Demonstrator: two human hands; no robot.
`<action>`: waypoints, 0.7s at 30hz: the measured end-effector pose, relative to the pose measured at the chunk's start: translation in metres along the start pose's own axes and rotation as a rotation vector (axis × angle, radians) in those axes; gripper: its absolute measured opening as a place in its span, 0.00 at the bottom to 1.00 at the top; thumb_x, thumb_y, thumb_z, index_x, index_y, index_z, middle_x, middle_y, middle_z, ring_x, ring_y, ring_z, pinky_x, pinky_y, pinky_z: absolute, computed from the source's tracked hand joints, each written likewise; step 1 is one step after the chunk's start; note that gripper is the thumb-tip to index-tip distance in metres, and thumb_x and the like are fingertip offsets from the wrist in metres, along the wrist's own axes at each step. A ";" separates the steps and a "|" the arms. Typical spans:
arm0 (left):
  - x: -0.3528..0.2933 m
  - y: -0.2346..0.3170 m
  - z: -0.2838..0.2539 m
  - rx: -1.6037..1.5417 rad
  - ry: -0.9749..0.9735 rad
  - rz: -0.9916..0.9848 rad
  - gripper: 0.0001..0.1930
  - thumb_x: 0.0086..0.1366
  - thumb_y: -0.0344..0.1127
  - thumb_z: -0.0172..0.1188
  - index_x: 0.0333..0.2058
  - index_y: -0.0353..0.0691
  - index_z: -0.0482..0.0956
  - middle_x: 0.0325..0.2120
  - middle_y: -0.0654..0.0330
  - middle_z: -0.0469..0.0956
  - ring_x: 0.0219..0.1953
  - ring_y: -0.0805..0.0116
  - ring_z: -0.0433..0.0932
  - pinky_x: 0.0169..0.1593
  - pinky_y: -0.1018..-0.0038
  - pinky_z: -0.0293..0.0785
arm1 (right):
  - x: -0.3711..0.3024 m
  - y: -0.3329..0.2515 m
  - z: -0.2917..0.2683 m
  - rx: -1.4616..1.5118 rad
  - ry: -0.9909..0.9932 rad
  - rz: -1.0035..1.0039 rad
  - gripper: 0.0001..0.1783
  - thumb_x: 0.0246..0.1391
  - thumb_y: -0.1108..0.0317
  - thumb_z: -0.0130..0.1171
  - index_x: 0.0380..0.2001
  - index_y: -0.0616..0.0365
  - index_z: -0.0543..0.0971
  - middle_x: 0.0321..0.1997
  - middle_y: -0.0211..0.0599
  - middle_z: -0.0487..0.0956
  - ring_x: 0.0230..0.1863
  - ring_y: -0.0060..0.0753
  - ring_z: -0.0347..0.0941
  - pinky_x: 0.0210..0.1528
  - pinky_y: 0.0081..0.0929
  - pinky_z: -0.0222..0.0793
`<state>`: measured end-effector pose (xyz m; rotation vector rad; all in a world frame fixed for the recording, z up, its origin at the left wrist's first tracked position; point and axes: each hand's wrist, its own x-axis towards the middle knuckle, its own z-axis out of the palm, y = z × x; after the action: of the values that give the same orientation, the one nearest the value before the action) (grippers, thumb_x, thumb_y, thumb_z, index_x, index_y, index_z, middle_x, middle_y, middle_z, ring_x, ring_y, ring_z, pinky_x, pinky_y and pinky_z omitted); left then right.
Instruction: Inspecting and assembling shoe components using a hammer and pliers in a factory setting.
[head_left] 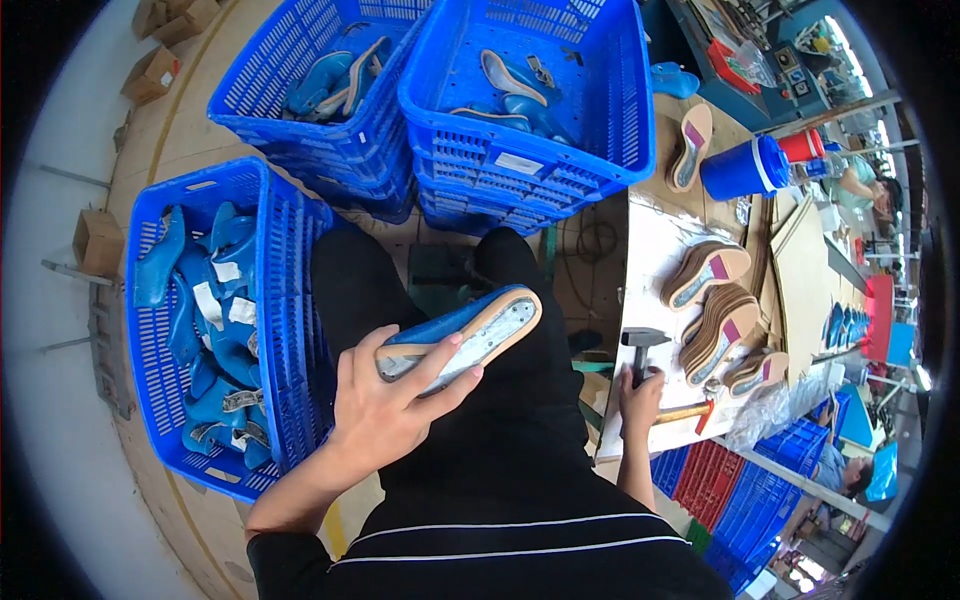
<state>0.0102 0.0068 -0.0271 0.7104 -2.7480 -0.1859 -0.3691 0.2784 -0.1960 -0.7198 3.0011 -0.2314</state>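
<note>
My left hand [385,400] grips a blue shoe last [470,335] with a tan insole and a grey metal plate on its sole, held sole-up over my lap in dark trousers. At the edge of the workbench [650,250] my right hand [638,392] is closed around the handle of a hammer [642,345] whose dark head points away from me. Stacks of tan insoles [712,305] lie on the bench just beyond the hammer.
A blue crate [290,300] of blue lasts stands at my left. Two more blue crates [520,160] with lasts sit ahead. On the bench are a blue jug [745,168], a single insole [690,145] and brown boards. Red and blue crates stand under the bench. Another person sits at far right.
</note>
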 end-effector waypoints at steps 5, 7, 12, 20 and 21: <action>-0.001 0.001 0.001 -0.025 -0.008 -0.015 0.28 0.66 0.31 0.69 0.61 0.70 0.85 0.73 0.70 0.68 0.63 0.41 0.67 0.59 0.52 0.69 | 0.010 0.047 0.019 0.273 -0.176 0.070 0.25 0.71 0.53 0.65 0.52 0.69 0.76 0.39 0.57 0.83 0.36 0.59 0.83 0.41 0.45 0.78; -0.004 -0.001 0.001 0.001 -0.012 -0.035 0.27 0.67 0.31 0.68 0.61 0.71 0.85 0.72 0.71 0.69 0.62 0.42 0.67 0.59 0.52 0.70 | 0.015 0.001 -0.011 0.820 -0.501 0.492 0.19 0.74 0.56 0.61 0.50 0.63 0.77 0.26 0.34 0.76 0.19 0.30 0.71 0.23 0.28 0.68; -0.004 -0.005 0.002 0.006 0.037 -0.026 0.24 0.68 0.33 0.67 0.59 0.71 0.85 0.72 0.72 0.69 0.61 0.43 0.68 0.56 0.55 0.71 | 0.004 -0.058 -0.066 1.227 -0.743 0.578 0.13 0.75 0.59 0.60 0.38 0.55 0.74 0.18 0.21 0.66 0.13 0.18 0.61 0.15 0.19 0.56; -0.003 -0.008 0.000 -0.005 0.044 -0.024 0.24 0.68 0.34 0.68 0.59 0.72 0.84 0.71 0.74 0.69 0.60 0.44 0.70 0.55 0.56 0.73 | -0.041 -0.187 -0.158 0.702 -0.349 -0.561 0.13 0.70 0.64 0.67 0.48 0.59 0.77 0.23 0.31 0.77 0.22 0.22 0.74 0.28 0.26 0.68; -0.005 -0.009 0.001 -0.001 0.049 -0.033 0.24 0.68 0.34 0.68 0.59 0.72 0.84 0.71 0.74 0.69 0.60 0.44 0.70 0.55 0.56 0.73 | -0.041 -0.197 -0.171 0.704 -0.468 -0.558 0.15 0.72 0.61 0.66 0.51 0.59 0.78 0.22 0.34 0.77 0.24 0.28 0.77 0.31 0.29 0.71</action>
<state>0.0176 0.0016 -0.0305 0.7501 -2.6909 -0.1749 -0.2582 0.1468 0.0041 -1.2539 2.0080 -0.9213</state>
